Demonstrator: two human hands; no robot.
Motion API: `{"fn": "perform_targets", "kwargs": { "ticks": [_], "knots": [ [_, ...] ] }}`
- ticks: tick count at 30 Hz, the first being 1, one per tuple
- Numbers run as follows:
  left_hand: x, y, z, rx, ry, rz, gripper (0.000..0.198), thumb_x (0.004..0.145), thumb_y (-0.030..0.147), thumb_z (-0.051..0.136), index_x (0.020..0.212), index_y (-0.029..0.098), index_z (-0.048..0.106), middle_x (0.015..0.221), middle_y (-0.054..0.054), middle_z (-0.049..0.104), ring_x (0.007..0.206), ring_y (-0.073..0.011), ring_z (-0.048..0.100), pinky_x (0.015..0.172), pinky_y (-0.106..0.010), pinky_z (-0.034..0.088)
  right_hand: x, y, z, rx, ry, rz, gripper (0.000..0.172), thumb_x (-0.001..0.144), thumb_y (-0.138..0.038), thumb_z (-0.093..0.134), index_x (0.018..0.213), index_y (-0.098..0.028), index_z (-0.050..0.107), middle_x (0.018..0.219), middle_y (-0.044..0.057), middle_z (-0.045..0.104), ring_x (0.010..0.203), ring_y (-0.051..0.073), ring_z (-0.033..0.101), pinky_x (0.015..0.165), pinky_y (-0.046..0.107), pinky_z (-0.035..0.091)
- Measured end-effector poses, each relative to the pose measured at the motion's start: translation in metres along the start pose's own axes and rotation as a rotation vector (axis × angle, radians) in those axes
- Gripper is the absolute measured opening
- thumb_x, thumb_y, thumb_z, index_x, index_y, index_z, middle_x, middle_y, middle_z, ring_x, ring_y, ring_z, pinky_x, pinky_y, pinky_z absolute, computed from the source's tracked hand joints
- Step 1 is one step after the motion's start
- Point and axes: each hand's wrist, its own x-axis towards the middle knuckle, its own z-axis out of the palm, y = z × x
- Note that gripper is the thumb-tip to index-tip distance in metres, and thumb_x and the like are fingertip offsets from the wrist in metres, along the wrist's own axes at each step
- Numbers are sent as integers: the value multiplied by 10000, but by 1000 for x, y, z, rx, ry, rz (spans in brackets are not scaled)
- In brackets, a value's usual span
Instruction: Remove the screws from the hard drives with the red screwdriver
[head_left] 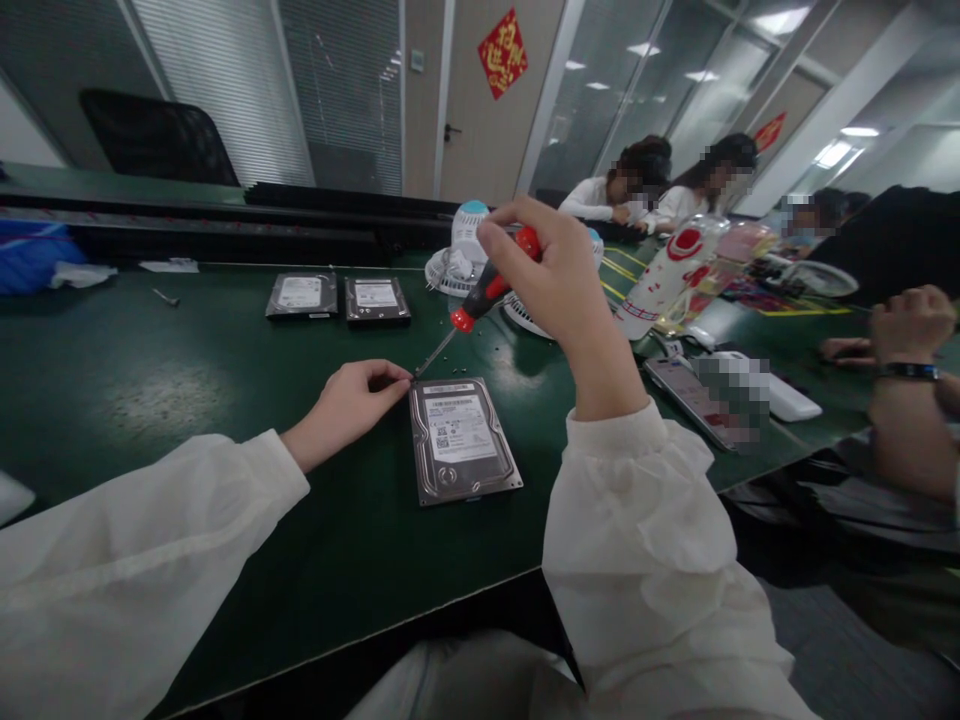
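A hard drive lies label side up on the green table in front of me. My right hand grips a red and black screwdriver, tilted so that its tip meets the drive's far left corner. At that same corner my left hand has thumb and forefinger pinched together, touching the drive's edge or something small by the tip. What sits between those fingertips is too small to make out. Several tiny screws are scattered on the table just beyond the drive.
Two more hard drives, one at left and one at right, lie farther back. White fans, a printed bottle and a phone stand or lie to the right. Another person's hand is at the right edge. A blue bag lies far left.
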Motion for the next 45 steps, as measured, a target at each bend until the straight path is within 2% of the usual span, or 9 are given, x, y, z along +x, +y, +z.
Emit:
{"fn": "perform_targets", "kwargs": {
  "ticks": [4,9,15,21,26,30,34,39,45],
  "knots": [
    [0,-1,0,-7,0,2,300,865,481,634,1009,253,767,1038,-36,777,1002,-274,706,905,-413,532,-1,2,-1,-15,-17,-27,196,937,-360,552,1052,-225,633,872,-1,637,798,125,558,866,306,485],
    [0,-1,0,1,0,4,310,857,473,641,1018,238,764,1043,-41,775,1023,-278,700,944,-427,521,0,1,-2,-33,-24,26,264,950,-448,523,974,-201,614,810,-11,605,759,106,521,857,293,473],
    [-2,7,-1,-1,-7,-19,305,863,458,628,1015,230,763,1058,-42,773,1022,-277,701,938,-431,528,-1,-5,-2,3,-15,34,171,830,-169,607,975,-203,521,864,-18,559,778,96,488,837,265,450],
    [-3,8,-1,8,1,-13,287,863,443,638,1004,227,764,1053,-43,772,1047,-281,693,964,-440,516,-1,-3,2,-25,5,35,268,922,-446,565,832,-202,500,740,-17,477,702,96,422,807,280,440],
    [-2,6,-1,-19,-14,-21,294,873,455,637,1016,228,756,1068,-37,769,1030,-264,697,956,-428,524,-1,-5,0,8,-8,19,82,893,-247,583,866,-203,519,792,-16,527,745,100,456,817,277,445],
    [-4,11,-2,-6,-11,-33,277,869,430,646,1019,224,754,1081,-39,764,1056,-269,689,975,-438,516,-1,-6,-1,7,8,46,222,916,-386,588,824,-194,526,739,-21,502,727,95,457,847,289,459],
    [-6,15,-2,-13,-19,-62,271,872,416,636,1020,220,753,1088,-44,763,1043,-268,690,959,-443,524,-1,-5,-1,9,-7,36,106,855,-247,627,863,-192,538,808,-19,541,740,88,461,841,281,464],
    [-3,10,0,-21,5,-12,285,856,441,641,1000,226,760,1064,-42,769,1030,-267,696,972,-437,517,0,-4,0,21,14,52,216,913,-380,574,823,-191,520,757,-17,518,739,94,474,838,289,457],
    [-2,6,1,-24,9,-6,289,860,459,630,991,237,761,1052,-37,773,1019,-261,699,965,-428,519,-1,-5,-1,48,-5,57,107,837,-192,608,905,-206,526,911,-9,585,785,103,486,823,281,456]
  ]
}}
